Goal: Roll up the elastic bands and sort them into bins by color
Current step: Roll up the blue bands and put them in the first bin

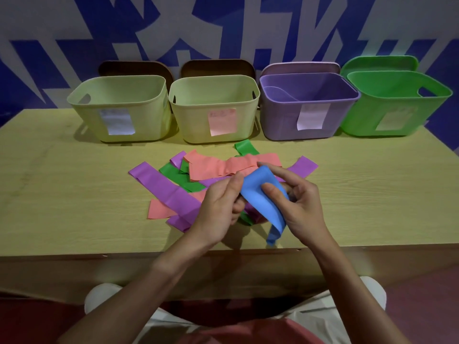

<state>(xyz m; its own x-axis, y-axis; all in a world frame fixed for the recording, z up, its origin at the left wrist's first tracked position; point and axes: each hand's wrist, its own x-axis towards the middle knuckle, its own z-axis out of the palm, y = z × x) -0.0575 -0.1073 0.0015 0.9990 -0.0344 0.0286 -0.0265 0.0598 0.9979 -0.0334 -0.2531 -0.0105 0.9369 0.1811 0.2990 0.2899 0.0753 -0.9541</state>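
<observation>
The thumb and fingers of the right hand (301, 204) are curled round the upper part of the blue band (259, 194), with the thumb pressed flat on its near face. The left hand (218, 207) pinches the band's left edge between thumb and curled fingers. The blue band is held above the near part of the table (74, 194), folded over at the top, its lower end hanging toward the table's front edge. Beneath and behind both hands lies a loose pile of flat bands: purple (159, 187), green (178, 176) and salmon-pink (213, 166), overlapping one another. Along the far side of the table stand four open bins in a row: two pale yellow (119, 108) (213, 110), one purple bin (308, 108) and one green bin (395, 105), each with a paper label on its front.
</observation>
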